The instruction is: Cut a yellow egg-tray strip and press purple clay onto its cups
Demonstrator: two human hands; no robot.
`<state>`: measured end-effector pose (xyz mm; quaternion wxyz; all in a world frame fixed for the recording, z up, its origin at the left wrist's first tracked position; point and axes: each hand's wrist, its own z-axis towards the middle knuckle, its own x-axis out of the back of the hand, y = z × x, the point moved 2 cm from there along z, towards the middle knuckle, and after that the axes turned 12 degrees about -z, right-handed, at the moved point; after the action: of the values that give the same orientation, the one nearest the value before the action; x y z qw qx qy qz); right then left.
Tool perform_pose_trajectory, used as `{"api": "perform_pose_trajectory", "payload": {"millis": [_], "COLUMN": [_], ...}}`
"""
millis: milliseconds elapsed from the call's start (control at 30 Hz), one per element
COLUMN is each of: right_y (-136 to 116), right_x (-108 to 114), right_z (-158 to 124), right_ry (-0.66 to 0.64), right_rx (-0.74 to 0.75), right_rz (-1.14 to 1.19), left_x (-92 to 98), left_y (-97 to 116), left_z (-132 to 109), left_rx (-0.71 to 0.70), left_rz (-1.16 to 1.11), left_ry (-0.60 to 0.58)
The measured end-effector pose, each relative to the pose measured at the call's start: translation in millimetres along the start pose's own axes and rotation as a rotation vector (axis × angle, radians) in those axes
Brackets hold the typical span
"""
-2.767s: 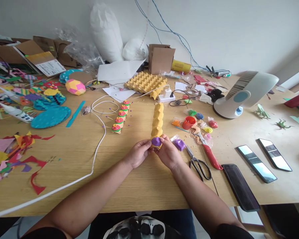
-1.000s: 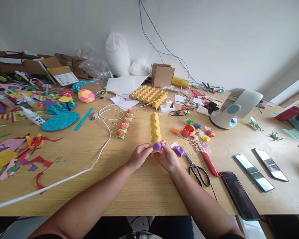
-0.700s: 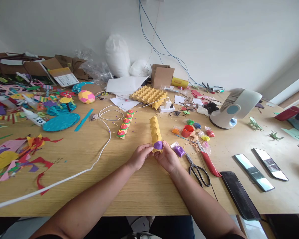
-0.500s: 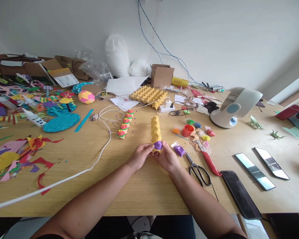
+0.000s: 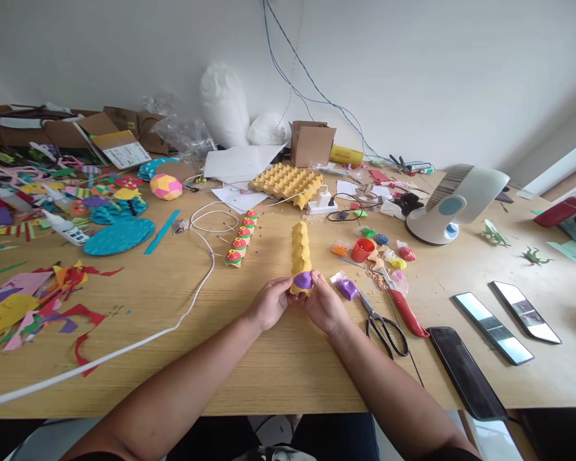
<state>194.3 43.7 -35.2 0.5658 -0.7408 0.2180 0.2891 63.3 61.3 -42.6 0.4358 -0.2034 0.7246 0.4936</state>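
Note:
Between my two hands is a yellow egg carton strip (image 5: 300,246), its long end pointing away from me. Purple clay (image 5: 303,280) covers the bump nearest me. My left hand (image 5: 271,302) is closed on the strip's near left edge. On the other side, my right hand (image 5: 324,302) grips the near right edge, thumb beside the clay. A bag of purple clay (image 5: 347,288) lies just right of my right hand. Left of the strip stands a decorated egg carton strip (image 5: 242,238) in red and green.
Scissors (image 5: 384,326), a red-handled knife (image 5: 408,314) and a phone (image 5: 465,371) lie to the right. A red cup (image 5: 363,250) stands among small clay bags. A white cable (image 5: 192,301) crosses the left side, near paper scraps (image 5: 24,301). Behind are an egg tray (image 5: 288,182) and a fan (image 5: 454,208).
My left thumb has drawn back from the purple clay to the strip's edge, so more of the clay shows. Both hands stay on the strip, and the view has shifted slightly.

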Motion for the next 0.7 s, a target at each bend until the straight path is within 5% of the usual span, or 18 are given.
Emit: {"api": "perform_pose_trajectory", "payload": {"millis": [700], "right_y": [5.6], "right_x": [-1.9], "right_z": [1.6], "right_ry": [-0.038], "right_rx": [0.018], "right_rz": [-0.060], "left_x": [4.1], "left_y": [-3.1], "left_z": [-0.1], "left_rx": [0.032], "left_rz": [-0.144], "left_ry": [0.114]}}
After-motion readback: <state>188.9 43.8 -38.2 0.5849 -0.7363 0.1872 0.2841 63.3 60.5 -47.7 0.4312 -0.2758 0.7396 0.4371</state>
